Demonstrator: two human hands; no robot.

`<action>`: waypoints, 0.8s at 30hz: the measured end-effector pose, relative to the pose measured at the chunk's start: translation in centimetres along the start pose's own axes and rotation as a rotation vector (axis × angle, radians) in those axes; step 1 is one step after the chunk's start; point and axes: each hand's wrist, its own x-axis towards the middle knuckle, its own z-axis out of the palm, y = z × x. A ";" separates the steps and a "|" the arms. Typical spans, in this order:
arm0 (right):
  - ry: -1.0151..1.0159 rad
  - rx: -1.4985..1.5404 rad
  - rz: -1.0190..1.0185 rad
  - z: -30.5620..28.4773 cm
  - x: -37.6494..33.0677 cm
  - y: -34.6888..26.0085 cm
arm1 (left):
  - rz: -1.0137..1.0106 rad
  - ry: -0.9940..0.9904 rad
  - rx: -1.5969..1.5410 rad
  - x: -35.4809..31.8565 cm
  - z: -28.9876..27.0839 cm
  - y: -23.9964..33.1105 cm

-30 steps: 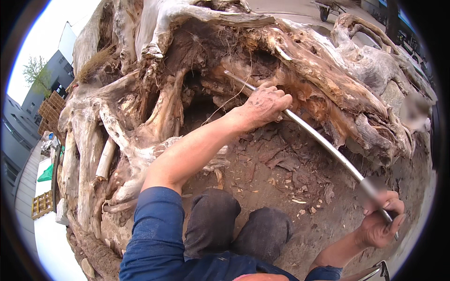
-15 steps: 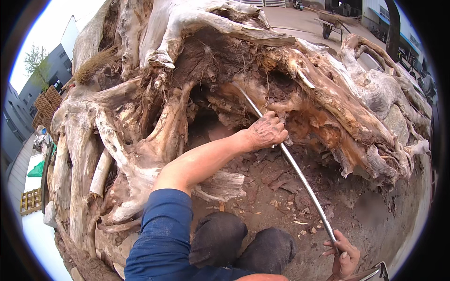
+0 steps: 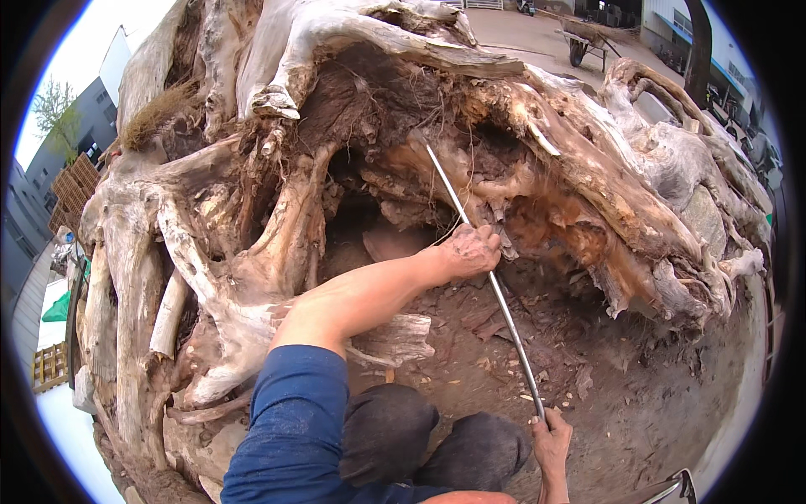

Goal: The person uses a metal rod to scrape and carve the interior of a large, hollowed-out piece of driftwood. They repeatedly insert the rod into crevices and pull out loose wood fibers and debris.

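A long silvery metal bar (image 3: 511, 332) slants across the middle, its far tip up against the reddish-brown inner wood of a huge gnarled tree stump (image 3: 600, 176). Partway along the bar my left hand (image 3: 470, 250) is closed around it, knuckles up, the bare forearm stretched out of a blue sleeve. At the near end my right hand (image 3: 552, 441) grips the bar, thumb along its end. Dark hollows and thin rootlets surround the tip. Whether the tip is pressed into the wood or only rests on it, I cannot tell.
Thick pale roots (image 3: 134, 294) rise on the left, and a broken root stub (image 3: 395, 338) juts out near my knees (image 3: 390, 428). Bark scraps and chips litter the dirt (image 3: 630, 403). A wheelbarrow (image 3: 583, 46) stands far behind; stacked pallets (image 3: 75, 185) are at far left.
The bar's near end has swung left and stands steeper. My right hand has moved left and upward with it, its spread fingers now closed on the bar. My left hand has shifted slightly left.
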 end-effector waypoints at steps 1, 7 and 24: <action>0.011 0.019 0.033 0.3 0.1 -0.4 | -0.017 0.025 -0.006 -0.1 0.2 -0.2; 0.055 -0.014 -0.012 0.5 0.0 -1.3 | -0.058 0.050 -0.050 -0.4 -0.4 -0.6; -0.211 0.133 0.291 -1.4 3.7 0.4 | -0.169 0.029 -0.302 -1.1 -1.6 -2.7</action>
